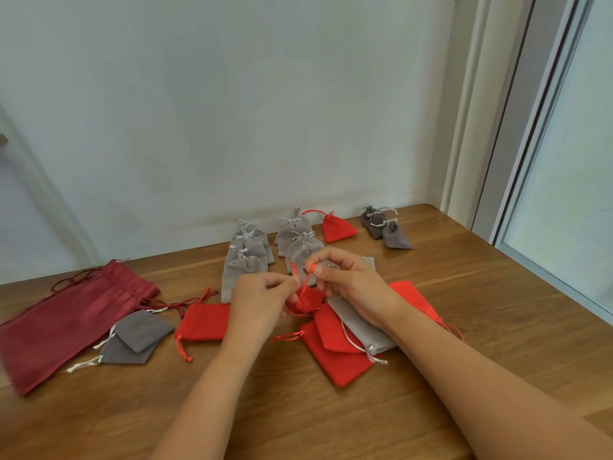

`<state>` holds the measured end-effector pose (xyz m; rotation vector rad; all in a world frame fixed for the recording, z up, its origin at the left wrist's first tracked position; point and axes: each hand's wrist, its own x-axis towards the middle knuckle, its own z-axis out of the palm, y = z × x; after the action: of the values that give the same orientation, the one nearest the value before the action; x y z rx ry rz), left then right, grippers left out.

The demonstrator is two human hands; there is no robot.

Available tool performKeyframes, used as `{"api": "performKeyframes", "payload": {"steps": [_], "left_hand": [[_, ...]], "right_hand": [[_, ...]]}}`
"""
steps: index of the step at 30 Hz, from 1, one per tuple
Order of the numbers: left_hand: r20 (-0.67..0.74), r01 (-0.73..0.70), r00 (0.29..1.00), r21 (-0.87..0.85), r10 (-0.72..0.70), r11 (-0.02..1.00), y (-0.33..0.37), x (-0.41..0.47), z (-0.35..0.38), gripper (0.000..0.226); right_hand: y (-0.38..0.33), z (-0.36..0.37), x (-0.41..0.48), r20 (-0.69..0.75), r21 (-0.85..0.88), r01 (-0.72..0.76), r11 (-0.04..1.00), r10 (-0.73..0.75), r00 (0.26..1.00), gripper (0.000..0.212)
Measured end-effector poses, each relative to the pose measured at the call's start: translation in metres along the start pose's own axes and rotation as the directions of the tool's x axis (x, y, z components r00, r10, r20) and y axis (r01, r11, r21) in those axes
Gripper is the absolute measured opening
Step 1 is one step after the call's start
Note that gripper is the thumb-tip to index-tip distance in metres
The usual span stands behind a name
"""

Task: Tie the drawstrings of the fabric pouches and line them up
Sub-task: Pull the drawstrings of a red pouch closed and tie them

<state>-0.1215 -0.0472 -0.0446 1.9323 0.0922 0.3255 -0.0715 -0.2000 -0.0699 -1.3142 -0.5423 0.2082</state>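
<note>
Slippage of the red drawstring (309, 277) is the main risk at this step: the cord is thin, so if either pinch relaxes before the knot is drawn snug, the loop is likely to open and the neck of the small red pouch (306, 300) to loosen. A second risk is uneven tension. A harder pull on one side would probably drag the pouch sideways into the untied red pouches (335, 356) and the light grey pouch (361, 327) lying overlapped directly beneath the work, and could snag their loose cords. The small red pouch sits between the two hands at the centre of the bench (497, 327), in front of the tied grey pouches (247, 257) lined up toward the wall. Whether it rests on the pile below or hangs clear of it cannot be determined. The left hand (262, 293) shows its back to the camera, its fingers (287, 283) curled and closed on the cord close to the pouch neck. The right hand (348, 280) is held slightly higher, thumb and forefinger clamped on the upright run of the drawstring, the remaining fingers curled underneath. Both forearms enter from the near edge and converge on the pouch.
</note>
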Motion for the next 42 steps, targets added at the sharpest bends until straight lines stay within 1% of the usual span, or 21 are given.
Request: {"api": "performKeyframes", "payload": {"steps": [2,4,6,8,9,11,13,14,18,20,22,24,25,27,29,32,35,37,38,40,42], "left_hand": [[0.073,-0.043,0.997,0.105,0.035,0.994,-0.001,-0.001,0.002,0.031],[0.115,-0.098,0.990,0.144,0.081,0.985,0.002,-0.002,0.003,0.038],[0.160,-0.131,0.981,0.126,0.110,0.983,0.005,-0.005,0.004,0.037],[0.221,-0.149,0.967,0.087,0.126,0.985,0.009,-0.008,0.004,0.029],[0.226,-0.152,0.965,0.081,0.130,0.985,0.009,-0.008,0.004,0.025],[0.158,-0.131,0.980,0.078,0.118,0.988,0.009,-0.007,0.005,0.026],[0.095,-0.065,0.994,0.034,0.061,0.997,0.009,-0.006,0.005,0.030],[0.083,-0.021,0.996,-0.011,0.022,1.000,0.009,-0.006,0.005,0.031],[0.082,0.139,0.988,-0.145,-0.128,0.980,0.006,-0.004,0.003,0.028],[0.129,0.241,0.967,-0.192,-0.219,0.951,0.005,-0.003,0.003,0.021],[0.208,0.378,0.920,-0.254,-0.331,0.890,0.003,-0.002,0.001,0.012],[0.285,0.487,0.869,-0.341,-0.405,0.804,0.003,0.000,-0.004,0.005],[0.323,0.533,0.843,-0.389,-0.431,0.751,0.003,0.001,-0.007,0.003],[0.385,0.609,0.792,-0.462,-0.473,0.644,0.004,-0.001,-0.011,0.009],[0.439,0.654,0.756,-0.500,-0.485,0.568,0.006,-0.003,-0.014,0.017],[0.499,0.692,0.722,-0.502,-0.479,0.519,0.009,-0.006,-0.014,0.020],[0.521,0.704,0.710,-0.521,-0.474,0.482,0.009,-0.007,-0.014,0.022],[0.525,0.702,0.712,-0.524,-0.466,0.481,0.008,-0.007,-0.014,0.023],[0.524,0.694,0.719,-0.511,-0.456,0.507,0.008,-0.007,-0.014,0.024],[0.492,0.646,0.758,-0.467,-0.429,0.604,0.008,-0.006,-0.014,0.026],[0.428,0.559,0.816,-0.419,-0.388,0.715,0.009,-0.005,-0.014,0.023]], "right_hand": [[0.002,0.001,0.001,0.027,0.022,-0.016,1.000,0.015,1.000,0.010],[0.002,0.001,0.002,0.050,0.044,-0.028,0.999,0.026,0.998,0.009],[0.003,0.000,0.002,0.036,0.013,-0.015,1.000,0.014,0.999,0.003],[0.003,0.001,0.001,-0.007,-0.031,-0.007,0.999,0.007,1.000,0.005],[0.002,0.002,0.001,-0.025,-0.036,-0.012,0.999,0.011,1.000,0.008],[0.001,0.003,0.001,-0.020,-0.021,-0.032,0.999,0.032,0.999,0.020],[0.000,0.003,0.000,0.009,0.019,-0.058,0.998,0.058,0.998,0.032],[0.000,0.003,0.000,0.012,0.030,-0.064,0.997,0.064,0.998,0.033],[0.002,0.002,0.000,-0.024,-0.049,-0.038,0.998,0.037,0.999,0.016],[0.002,0.001,0.000,-0.069,-0.048,-0.040,0.998,0.036,0.997,0.014],[0.001,0.000,-0.001,-0.109,-0.034,-0.048,0.998,0.044,0.993,0.012],[0.000,-0.001,-0.001,-0.116,-0.008,-0.058,0.998,0.057,0.992,0.013],[-0.001,0.000,-0.001,-0.101,0.016,-0.064,0.998,0.065,0.993,0.012],[-0.004,0.000,-0.002,-0.035,0.086,-0.079,0.993,0.082,0.996,0.015],[-0.006,0.000,-0.002,0.027,0.131,-0.092,0.987,0.089,0.996,0.015],[-0.004,-0.004,-0.002,0.096,0.128,-0.081,0.989,0.069,0.993,0.014],[-0.004,-0.005,-0.002,0.165,0.092,-0.065,0.994,0.049,0.985,0.030],[-0.004,-0.006,-0.002,0.189,0.094,-0.068,0.993,0.049,0.981,0.035],[-0.004,-0.006,-0.001,0.200,0.093,-0.061,0.994,0.042,0.979,0.034],[-0.006,-0.007,-0.002,0.187,0.111,-0.069,0.991,0.047,0.981,0.029],[-0.008,-0.009,-0.001,0.119,0.079,-0.064,0.995,0.055,0.991,0.024]]}}
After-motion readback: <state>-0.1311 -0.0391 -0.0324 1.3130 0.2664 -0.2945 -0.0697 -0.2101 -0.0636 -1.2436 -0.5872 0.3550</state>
